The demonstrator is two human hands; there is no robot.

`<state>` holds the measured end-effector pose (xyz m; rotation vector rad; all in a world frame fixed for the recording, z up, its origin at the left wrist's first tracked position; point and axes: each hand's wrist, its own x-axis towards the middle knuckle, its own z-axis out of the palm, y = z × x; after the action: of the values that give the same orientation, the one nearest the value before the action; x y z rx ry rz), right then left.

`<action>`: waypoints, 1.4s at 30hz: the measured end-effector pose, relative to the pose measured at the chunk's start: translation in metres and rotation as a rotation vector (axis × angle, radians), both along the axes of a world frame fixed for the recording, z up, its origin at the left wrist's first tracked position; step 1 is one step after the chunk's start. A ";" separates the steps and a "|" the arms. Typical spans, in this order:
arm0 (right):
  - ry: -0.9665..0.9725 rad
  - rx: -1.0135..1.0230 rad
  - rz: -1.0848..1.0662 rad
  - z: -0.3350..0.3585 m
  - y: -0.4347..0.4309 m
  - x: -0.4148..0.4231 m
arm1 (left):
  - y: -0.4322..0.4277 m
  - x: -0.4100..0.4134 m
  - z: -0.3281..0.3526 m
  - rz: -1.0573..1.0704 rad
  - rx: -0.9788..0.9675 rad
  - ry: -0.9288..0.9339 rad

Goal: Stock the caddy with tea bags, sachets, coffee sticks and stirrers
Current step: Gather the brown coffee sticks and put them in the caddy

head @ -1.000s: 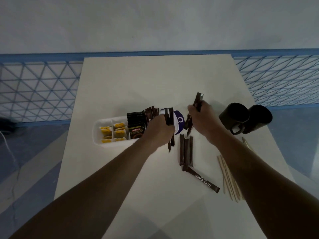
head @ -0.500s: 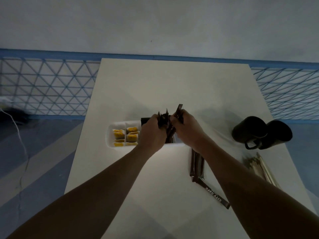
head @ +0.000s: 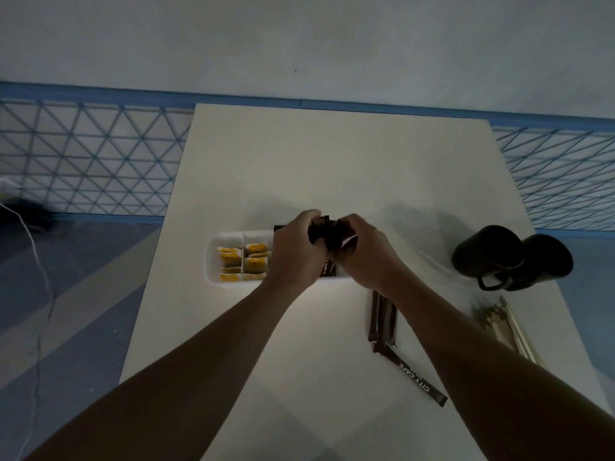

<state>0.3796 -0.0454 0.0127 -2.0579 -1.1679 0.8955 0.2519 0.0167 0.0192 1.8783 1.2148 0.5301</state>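
Since half a second ago the left hand [head: 296, 251] and right hand [head: 366, 254] have drawn tighter together, and the coffee sticks [head: 327, 232] between them sit lower over the right end of the caddy [head: 212, 261].

The white table [head: 332, 168] carries everything, its far edge close to a blue mesh fence [head: 93, 161]. Both forearms reach in from the near side. The long white caddy lies crosswise at the table's middle. Both hands have their fingers curled round the dark bundle of coffee sticks and clamp it from either side, above the caddy's right compartment. Two black mugs [head: 486, 251] touch each other near the right edge of the table. Several loose sticks [head: 382, 321] lie side by side just beside the right forearm. A single stick marked CITY CAFE [head: 417, 377] angles away from their near end. Wooden stirrers [head: 509, 324] lie heaped nearer than the mugs, partly hidden by the right arm. Yellow tea bags [head: 229, 257] fill the caddy's two left compartments.
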 end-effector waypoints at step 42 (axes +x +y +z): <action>-0.189 0.120 -0.207 -0.006 -0.045 0.008 | -0.003 -0.008 0.002 0.031 0.105 0.093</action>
<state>0.3873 -0.0905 0.0065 -2.1519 -1.0524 0.5296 0.2444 0.0142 0.0213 1.9939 1.3005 0.5376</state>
